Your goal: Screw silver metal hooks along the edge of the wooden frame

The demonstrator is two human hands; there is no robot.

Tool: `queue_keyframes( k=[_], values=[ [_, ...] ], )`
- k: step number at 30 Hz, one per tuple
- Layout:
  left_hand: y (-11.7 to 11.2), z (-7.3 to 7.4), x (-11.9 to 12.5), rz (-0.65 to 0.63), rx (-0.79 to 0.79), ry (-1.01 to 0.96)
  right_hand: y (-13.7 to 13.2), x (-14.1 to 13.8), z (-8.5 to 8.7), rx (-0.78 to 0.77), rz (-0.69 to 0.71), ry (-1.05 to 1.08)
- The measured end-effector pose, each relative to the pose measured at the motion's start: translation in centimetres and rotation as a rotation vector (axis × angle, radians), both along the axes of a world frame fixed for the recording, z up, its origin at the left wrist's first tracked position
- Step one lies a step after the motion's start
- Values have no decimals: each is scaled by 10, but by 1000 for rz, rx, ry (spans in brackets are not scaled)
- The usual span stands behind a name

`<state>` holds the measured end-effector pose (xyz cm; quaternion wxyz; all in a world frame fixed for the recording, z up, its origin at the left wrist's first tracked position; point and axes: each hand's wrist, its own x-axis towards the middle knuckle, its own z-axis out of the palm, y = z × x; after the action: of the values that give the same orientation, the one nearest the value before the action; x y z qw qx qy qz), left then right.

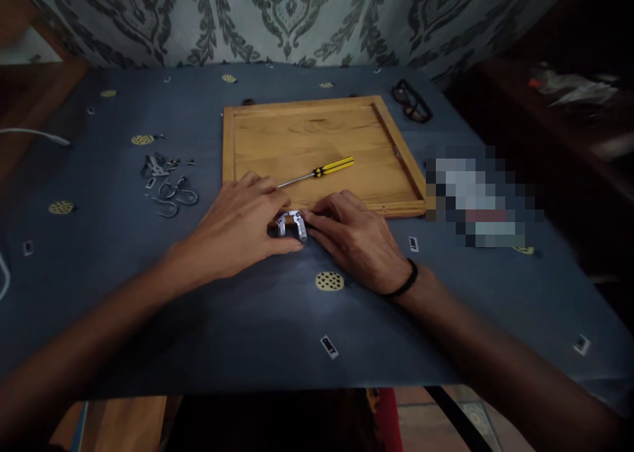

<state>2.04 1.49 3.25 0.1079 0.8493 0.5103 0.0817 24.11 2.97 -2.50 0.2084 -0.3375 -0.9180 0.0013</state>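
A shiny metal bracket (300,227) with two downward arms sits against the near edge of a wooden board with a raised rim (406,207). My left hand (242,224) is closed around the bracket and the board's edge, its fingers over the rim and its thumb below the metal. From the other side, the fingertips of my right hand (351,234) press together at the bracket's top right; whatever they pinch is hidden. On the board lies a yellow and black screwdriver (334,166), its shaft pointing towards my left hand.
Left of the board lie several metal hooks (185,194) and a small heap of metal parts (156,166). Dark-framed glasses (412,102) rest at the back right. A pixelated item (480,201) is right of the board. A white cable (37,133) enters from the left.
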Motion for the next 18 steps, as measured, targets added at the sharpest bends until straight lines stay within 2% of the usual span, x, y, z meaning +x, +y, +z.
queue_keyframes(
  k=[4,9,18],
  values=[
    [-2,-7,6,24,-27,12,-1,0,0,-11,0,-3],
    [-3,-15,8,28,11,-10,-1,0,1,30,5,-20],
    [-3,-21,11,6,46,-33,-1,-1,1,75,9,-22]
  ],
)
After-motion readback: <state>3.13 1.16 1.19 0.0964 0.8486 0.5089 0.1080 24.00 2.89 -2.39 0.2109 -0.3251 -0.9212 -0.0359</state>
